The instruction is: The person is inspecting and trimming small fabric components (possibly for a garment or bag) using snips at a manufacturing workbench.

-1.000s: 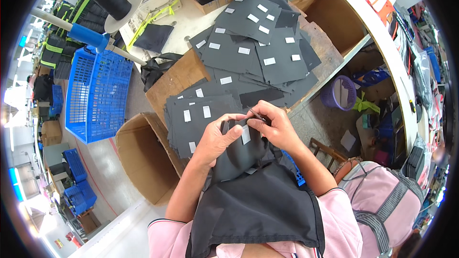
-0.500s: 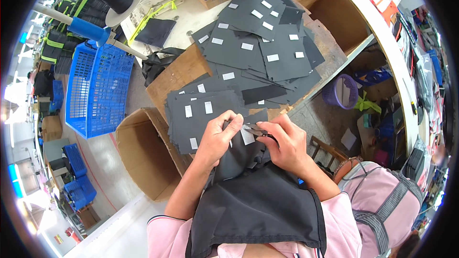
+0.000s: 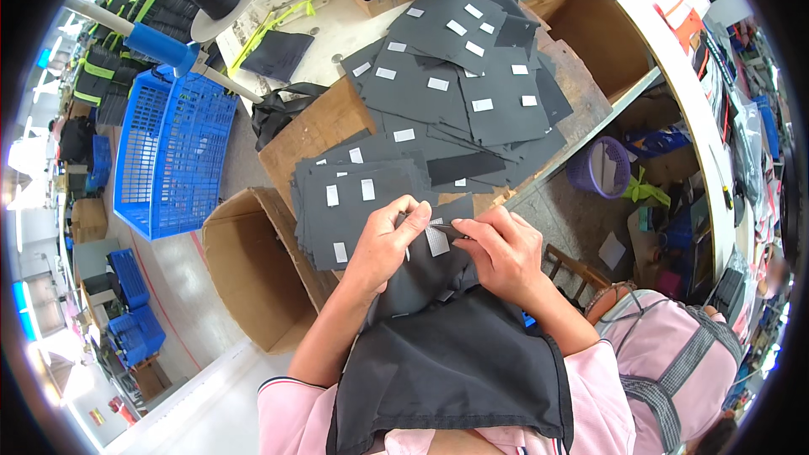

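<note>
Head view shows me, as the broadest thing, a pale worktop [image 3: 324, 46] with a loose spread of dark panels [image 3: 413, 105] in front of it, flat and overlapping. The next thing down in size is the held panel [image 3: 413, 282], up between the hands and hanging over the lap of the black apron [image 3: 447, 371]. I judge it light and limp, a smooth cloth that could slide on itself, hardly fragile; I would pinch it at the upper edge, close to the label, and keep that stretch taut. It looks plain charcoal with a faint sheen, and it folds softly below the fingers. My left hand [image 3: 383, 244] has its grip pressed together on that edge, thumb against forefinger; my right hand [image 3: 510, 257] is clamped on a slim tool. The white label [image 3: 438, 241] lies tilted on the cloth, thin and probably easy to crease. Smallest in what shows is the dark tool [image 3: 449, 230], stiff and likely light, best held by its rear; I cannot tell whether its tip touches the label.
</note>
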Available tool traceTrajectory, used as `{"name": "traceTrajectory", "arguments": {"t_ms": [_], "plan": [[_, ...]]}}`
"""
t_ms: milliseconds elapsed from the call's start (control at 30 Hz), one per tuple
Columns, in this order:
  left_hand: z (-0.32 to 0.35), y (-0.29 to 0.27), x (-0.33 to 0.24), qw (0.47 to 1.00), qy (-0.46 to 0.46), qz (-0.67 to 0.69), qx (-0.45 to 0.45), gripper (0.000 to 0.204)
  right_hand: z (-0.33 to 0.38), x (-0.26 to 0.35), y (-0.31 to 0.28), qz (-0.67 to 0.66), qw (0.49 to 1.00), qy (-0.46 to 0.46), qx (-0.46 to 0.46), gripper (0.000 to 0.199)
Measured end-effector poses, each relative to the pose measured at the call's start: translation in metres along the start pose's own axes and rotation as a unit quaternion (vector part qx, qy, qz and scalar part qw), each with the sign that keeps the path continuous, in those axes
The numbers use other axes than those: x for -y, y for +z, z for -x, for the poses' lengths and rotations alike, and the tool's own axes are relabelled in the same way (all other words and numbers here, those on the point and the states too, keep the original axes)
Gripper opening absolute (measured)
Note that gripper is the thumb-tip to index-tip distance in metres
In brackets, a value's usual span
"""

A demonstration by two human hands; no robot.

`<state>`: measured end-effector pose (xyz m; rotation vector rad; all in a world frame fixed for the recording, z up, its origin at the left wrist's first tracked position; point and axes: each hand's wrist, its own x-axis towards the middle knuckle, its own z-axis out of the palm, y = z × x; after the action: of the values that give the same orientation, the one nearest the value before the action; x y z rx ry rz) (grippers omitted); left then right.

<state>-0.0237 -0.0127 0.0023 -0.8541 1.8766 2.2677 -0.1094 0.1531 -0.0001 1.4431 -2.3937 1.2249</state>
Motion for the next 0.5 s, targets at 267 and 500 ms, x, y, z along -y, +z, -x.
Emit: {"name": "traceTrajectory", "arguments": {"t_ms": [267, 500], "plan": [[-0.002, -0.002, -0.004, 0.998, 0.042, 0.018, -0.052, 0.027, 0.0, -0.003, 0.006, -0.076, 0.994, 0.08, -0.019, 0.025], [-0.018, -0.006, 0.003, 0.944, 0.172, 0.23, -0.165, 0.019, 0.029, -0.014, 0.023, -0.595, 0.621, 0.51, 0.014, 0.062]]}}
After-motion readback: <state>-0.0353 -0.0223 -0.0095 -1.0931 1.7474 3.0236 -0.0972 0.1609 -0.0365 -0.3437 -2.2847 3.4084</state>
